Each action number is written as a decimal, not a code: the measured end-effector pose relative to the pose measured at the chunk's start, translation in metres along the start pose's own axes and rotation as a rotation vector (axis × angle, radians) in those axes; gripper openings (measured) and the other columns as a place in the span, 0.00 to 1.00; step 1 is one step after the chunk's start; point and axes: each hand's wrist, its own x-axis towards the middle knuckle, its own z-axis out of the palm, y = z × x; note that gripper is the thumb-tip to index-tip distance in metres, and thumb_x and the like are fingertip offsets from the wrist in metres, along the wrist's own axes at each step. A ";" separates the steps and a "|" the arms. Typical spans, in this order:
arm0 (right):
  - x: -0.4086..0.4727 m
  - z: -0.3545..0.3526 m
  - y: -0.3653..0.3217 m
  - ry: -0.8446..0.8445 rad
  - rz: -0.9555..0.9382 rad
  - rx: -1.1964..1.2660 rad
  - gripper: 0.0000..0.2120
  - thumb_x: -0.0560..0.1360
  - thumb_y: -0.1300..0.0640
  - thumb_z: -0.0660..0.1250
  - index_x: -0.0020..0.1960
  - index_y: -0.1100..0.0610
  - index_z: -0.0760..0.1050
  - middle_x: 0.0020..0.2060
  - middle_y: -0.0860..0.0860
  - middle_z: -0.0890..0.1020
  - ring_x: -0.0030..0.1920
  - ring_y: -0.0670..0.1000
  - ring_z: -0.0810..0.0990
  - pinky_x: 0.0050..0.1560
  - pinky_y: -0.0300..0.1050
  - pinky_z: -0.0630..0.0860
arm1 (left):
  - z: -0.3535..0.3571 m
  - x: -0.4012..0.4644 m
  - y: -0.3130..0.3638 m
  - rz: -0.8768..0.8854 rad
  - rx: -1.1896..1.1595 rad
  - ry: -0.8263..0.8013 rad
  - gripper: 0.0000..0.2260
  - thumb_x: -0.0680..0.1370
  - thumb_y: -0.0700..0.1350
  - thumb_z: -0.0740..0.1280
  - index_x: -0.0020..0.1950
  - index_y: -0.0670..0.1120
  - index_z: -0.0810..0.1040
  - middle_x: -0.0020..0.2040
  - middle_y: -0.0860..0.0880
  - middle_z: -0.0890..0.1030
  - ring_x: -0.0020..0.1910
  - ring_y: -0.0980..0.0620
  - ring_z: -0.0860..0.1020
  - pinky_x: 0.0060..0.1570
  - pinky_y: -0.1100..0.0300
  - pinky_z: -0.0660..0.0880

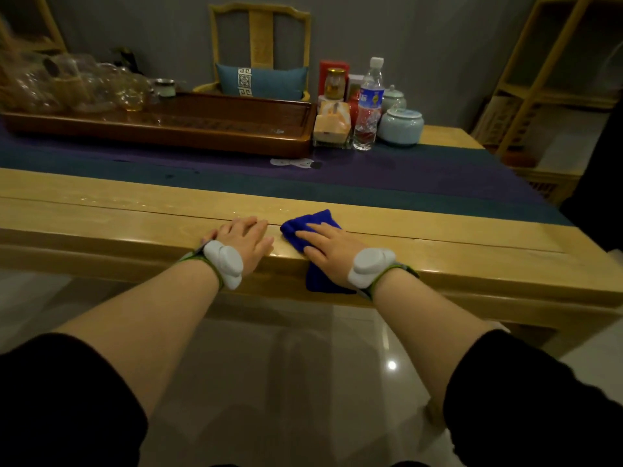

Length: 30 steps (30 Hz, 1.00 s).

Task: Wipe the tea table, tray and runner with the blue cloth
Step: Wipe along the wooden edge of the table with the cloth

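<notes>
Blue cloth [312, 224] lies folded on the near edge of the tea table [135, 217], part of it hanging over the front lip, and the right hand [332, 246] presses it flat with straight fingers laid on top; the left hand [247, 241] rests just beside it on the bare wood, fingers relaxed and holding nothing. Soft, thick and light, probably terry, the cloth should bunch and slide easily, so a flat palm in its middle likely steers it better than a pinch at a corner. Pale and glossy, the table top looks hard and smooth, with a straight seam between its planks. Behind it runs the runner [404, 176], a matte dark purple and teal fabric that may drag or wrinkle under the cloth. On the runner sits the tray [188, 129], long, dark polished wood with a raised rim, carrying glassware [77, 85] that looks breakable
</notes>
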 end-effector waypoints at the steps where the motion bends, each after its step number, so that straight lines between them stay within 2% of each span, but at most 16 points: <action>1: -0.007 -0.003 0.007 0.012 -0.001 0.013 0.22 0.82 0.46 0.50 0.75 0.46 0.57 0.75 0.47 0.59 0.74 0.50 0.56 0.72 0.46 0.53 | 0.000 0.000 -0.001 0.008 -0.003 -0.002 0.23 0.81 0.58 0.47 0.76 0.55 0.52 0.76 0.53 0.53 0.73 0.45 0.58 0.70 0.45 0.55; 3: -0.019 -0.009 0.028 0.051 0.058 0.031 0.22 0.81 0.46 0.50 0.74 0.47 0.59 0.74 0.47 0.60 0.74 0.50 0.57 0.72 0.45 0.53 | 0.000 0.001 -0.004 0.021 0.002 0.003 0.24 0.81 0.58 0.47 0.76 0.55 0.51 0.76 0.53 0.53 0.73 0.44 0.58 0.70 0.46 0.55; 6: -0.030 -0.015 0.057 0.075 0.262 0.046 0.22 0.82 0.46 0.49 0.75 0.48 0.59 0.75 0.49 0.59 0.75 0.52 0.55 0.73 0.46 0.50 | 0.001 -0.001 -0.003 0.029 0.010 0.018 0.23 0.81 0.57 0.46 0.76 0.55 0.51 0.76 0.52 0.53 0.72 0.44 0.59 0.69 0.46 0.55; 9: -0.027 -0.014 0.052 0.074 0.379 -0.024 0.23 0.82 0.45 0.46 0.76 0.48 0.56 0.76 0.49 0.57 0.75 0.53 0.53 0.73 0.47 0.49 | 0.001 -0.003 -0.002 0.022 0.010 0.032 0.23 0.81 0.57 0.47 0.76 0.55 0.52 0.76 0.52 0.54 0.72 0.44 0.59 0.70 0.45 0.56; 16: -0.016 0.015 -0.028 0.148 0.154 -0.066 0.23 0.81 0.43 0.46 0.75 0.45 0.56 0.75 0.46 0.59 0.75 0.52 0.55 0.73 0.51 0.53 | 0.000 -0.003 0.001 -0.021 -0.025 0.029 0.22 0.82 0.56 0.46 0.76 0.57 0.52 0.76 0.54 0.54 0.73 0.46 0.58 0.70 0.46 0.54; 20: -0.034 0.015 -0.011 0.154 0.076 -0.021 0.22 0.81 0.42 0.49 0.74 0.42 0.57 0.74 0.43 0.60 0.74 0.50 0.56 0.71 0.51 0.56 | -0.001 -0.004 0.000 -0.022 -0.053 0.043 0.21 0.82 0.55 0.46 0.76 0.57 0.53 0.76 0.55 0.54 0.73 0.47 0.59 0.70 0.47 0.54; 25: -0.069 0.015 0.036 0.355 0.297 -0.053 0.21 0.80 0.42 0.50 0.71 0.43 0.64 0.70 0.44 0.67 0.71 0.49 0.62 0.68 0.49 0.59 | -0.001 -0.007 0.001 0.005 -0.028 0.053 0.22 0.82 0.54 0.47 0.76 0.56 0.52 0.76 0.53 0.54 0.72 0.46 0.60 0.68 0.46 0.57; 28: -0.068 0.020 0.029 0.455 0.427 -0.064 0.20 0.80 0.43 0.50 0.69 0.45 0.66 0.69 0.46 0.69 0.70 0.51 0.64 0.69 0.51 0.58 | -0.001 -0.006 0.001 0.002 -0.023 0.057 0.22 0.82 0.54 0.47 0.76 0.56 0.52 0.76 0.53 0.54 0.72 0.46 0.59 0.68 0.46 0.58; 30: -0.057 0.027 0.007 0.464 0.446 -0.051 0.21 0.80 0.42 0.49 0.70 0.45 0.65 0.70 0.47 0.68 0.71 0.52 0.62 0.70 0.51 0.56 | 0.001 -0.005 0.000 0.000 -0.022 0.063 0.22 0.82 0.54 0.47 0.76 0.56 0.52 0.76 0.54 0.54 0.72 0.46 0.59 0.68 0.46 0.57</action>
